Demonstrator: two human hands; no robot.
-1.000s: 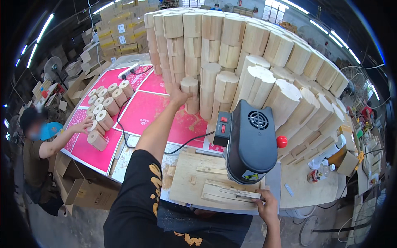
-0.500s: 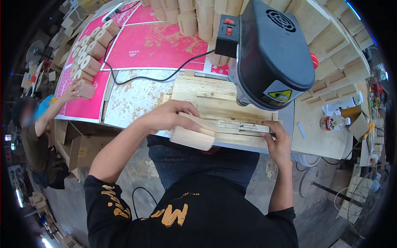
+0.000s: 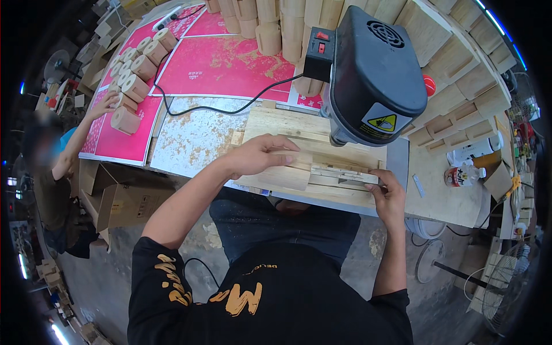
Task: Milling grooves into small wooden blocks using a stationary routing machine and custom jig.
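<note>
— Wooden cylinder (image 3: pixel 290 172), lying on its side on the wooden jig (image 3: pixel 322 155), just under the black drill press head (image 3: pixel 376 69).
— Held how?
— Pressed down by the left hand (image 3: pixel 256 156), fingers spread flat over the top, not curled round. Right hand (image 3: pixel 388 192) closed on the end of the thin wooden slide (image 3: pixel 345 175), thumb on top.
— Best way to do this bit?
— Push the cylinder snug against the slats, keep it flat, keep fingers away from under the press. Hold the slide steady, no wiggling.
— Any labels or signs?
— Yellow triangle warning sticker (image 3: pixel 386 122) on a white label, on the front of the black head. Red switch (image 3: pixel 322 35) on the black box at its left. Bright pink printed sheets (image 3: pixel 221 63) across the table behind, with sawdust on them. Brown cardboard box (image 3: pixel 135 204) under the table at the left. Small bottle with a red and white label (image 3: pixel 463 172) at the right.
— Anyone else?
— Another person's hand (image 3: pixel 106 103) at the far left, by rows of more wooden cylinders (image 3: pixel 138 57).
</note>
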